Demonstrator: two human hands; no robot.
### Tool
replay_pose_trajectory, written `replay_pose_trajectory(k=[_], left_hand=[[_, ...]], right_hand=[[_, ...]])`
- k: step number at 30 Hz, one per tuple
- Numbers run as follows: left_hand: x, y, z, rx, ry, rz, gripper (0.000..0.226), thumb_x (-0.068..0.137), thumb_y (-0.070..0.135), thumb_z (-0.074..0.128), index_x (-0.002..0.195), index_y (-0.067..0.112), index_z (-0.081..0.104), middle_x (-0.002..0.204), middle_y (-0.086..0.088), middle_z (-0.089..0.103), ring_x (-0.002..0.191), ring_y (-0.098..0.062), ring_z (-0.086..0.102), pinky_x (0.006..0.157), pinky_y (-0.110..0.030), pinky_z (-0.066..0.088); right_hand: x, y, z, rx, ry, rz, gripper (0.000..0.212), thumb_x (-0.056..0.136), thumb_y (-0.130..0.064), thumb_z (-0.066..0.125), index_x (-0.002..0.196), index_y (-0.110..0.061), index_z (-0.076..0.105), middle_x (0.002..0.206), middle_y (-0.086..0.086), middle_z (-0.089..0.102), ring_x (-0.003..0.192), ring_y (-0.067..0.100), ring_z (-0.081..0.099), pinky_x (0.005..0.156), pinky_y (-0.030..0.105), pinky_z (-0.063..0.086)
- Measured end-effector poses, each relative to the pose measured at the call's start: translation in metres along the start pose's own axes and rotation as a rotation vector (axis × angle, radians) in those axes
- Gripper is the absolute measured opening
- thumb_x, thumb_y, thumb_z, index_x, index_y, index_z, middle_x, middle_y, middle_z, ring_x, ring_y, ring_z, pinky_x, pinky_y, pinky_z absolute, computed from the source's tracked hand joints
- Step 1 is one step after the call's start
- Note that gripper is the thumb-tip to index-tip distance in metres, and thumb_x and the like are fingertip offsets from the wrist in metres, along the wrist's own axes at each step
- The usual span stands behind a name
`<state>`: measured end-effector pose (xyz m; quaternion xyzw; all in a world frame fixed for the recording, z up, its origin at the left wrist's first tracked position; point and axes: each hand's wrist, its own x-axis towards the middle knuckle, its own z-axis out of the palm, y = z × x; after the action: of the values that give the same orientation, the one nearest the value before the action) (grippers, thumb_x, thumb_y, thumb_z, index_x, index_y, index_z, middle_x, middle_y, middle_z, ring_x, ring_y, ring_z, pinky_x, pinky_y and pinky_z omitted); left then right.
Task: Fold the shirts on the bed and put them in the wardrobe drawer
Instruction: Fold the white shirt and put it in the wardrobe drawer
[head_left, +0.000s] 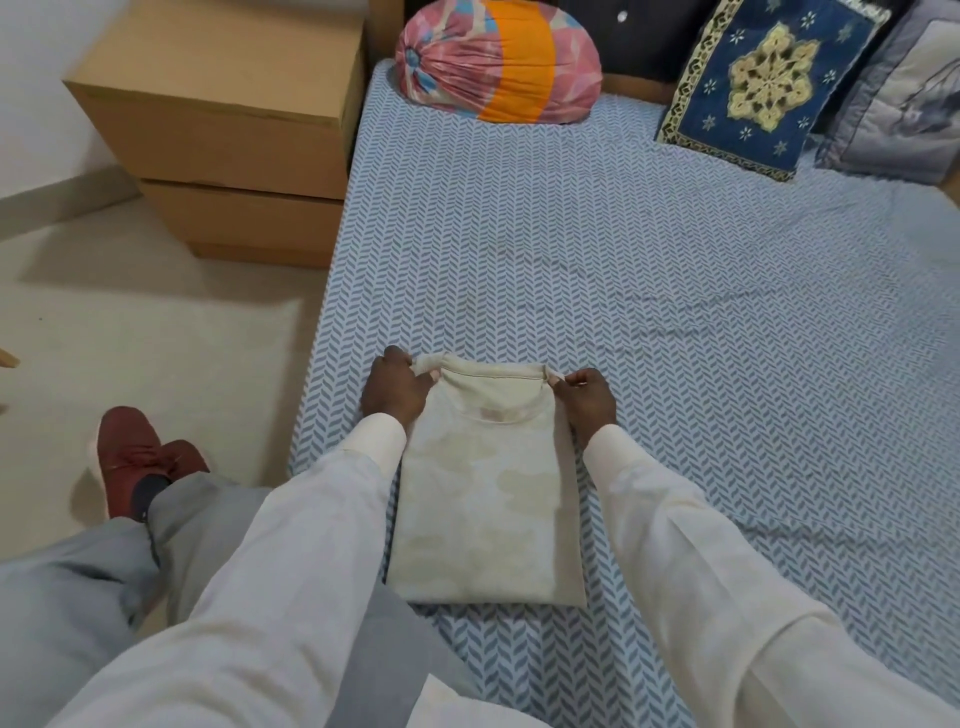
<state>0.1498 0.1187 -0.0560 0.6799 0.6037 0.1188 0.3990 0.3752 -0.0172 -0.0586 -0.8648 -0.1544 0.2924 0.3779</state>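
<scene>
now the cream shirt is lying folded into a narrow rectangle near the bed's left edge, its collar end pointing toward the pillows. left hand is pinching the far left corner, fingers closing tight on the cloth; right hand is pinching the far right corner the same way. both arms are reaching forward in pale sleeves, wrists low over the sheet. wide open sheet is stretching beyond and to the right of the shirt. a bundle and a blue cushion are sitting at the head end, well apart. a brown drawer unit is standing beside the bed.
</scene>
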Motion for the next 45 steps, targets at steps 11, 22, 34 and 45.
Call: replay_pose_trajectory(k=[11, 22, 34, 45], left_hand=[[-0.113, -0.045, -0.034, 0.29, -0.39, -0.055, 0.06, 0.074, 0.067, 0.069, 0.057, 0.013, 0.049, 0.05, -0.004, 0.056, 0.044, -0.02, 0.054, 0.053, -0.025, 0.043], [-0.165, -0.059, -0.02, 0.105, -0.381, -0.094, 0.032, 0.087, 0.023, 0.065, 0.109, 0.013, 0.044, 0.104, -0.009, 0.059, 0.088, -0.026, 0.059, 0.066, -0.032, 0.049], [-0.104, -0.023, -0.017, -0.454, -0.269, -0.013, 0.073, 0.086, 0.006, 0.068, 0.148, 0.024, 0.033, 0.142, -0.004, 0.048, 0.119, -0.022, 0.053, 0.102, -0.044, 0.047], [-0.084, -0.036, -0.016, -0.108, -0.333, 0.229, 0.055, 0.089, 0.017, 0.068, 0.139, 0.032, 0.049, 0.134, -0.003, 0.044, 0.125, -0.02, 0.046, 0.097, -0.024, 0.036]], right_hand=[[-0.124, 0.066, -0.044, -0.272, -0.209, -0.028, 0.05, 0.087, -0.066, 0.054, 0.08, -0.016, 0.054, 0.075, 0.001, 0.059, 0.073, 0.022, 0.061, 0.059, 0.029, 0.042], [-0.159, 0.088, -0.055, -0.031, -0.349, 0.049, 0.034, 0.085, -0.033, 0.073, 0.084, -0.012, 0.047, 0.08, 0.002, 0.056, 0.069, 0.016, 0.057, 0.058, 0.028, 0.041], [-0.092, 0.035, -0.031, 0.01, -0.216, -0.08, 0.075, 0.09, -0.037, 0.068, 0.148, -0.033, 0.021, 0.118, 0.009, 0.053, 0.097, 0.025, 0.056, 0.088, 0.04, 0.053], [-0.085, 0.051, -0.043, -0.024, -0.296, -0.278, 0.051, 0.082, -0.043, 0.073, 0.125, -0.045, 0.045, 0.097, 0.003, 0.058, 0.081, 0.024, 0.058, 0.08, 0.042, 0.052]])
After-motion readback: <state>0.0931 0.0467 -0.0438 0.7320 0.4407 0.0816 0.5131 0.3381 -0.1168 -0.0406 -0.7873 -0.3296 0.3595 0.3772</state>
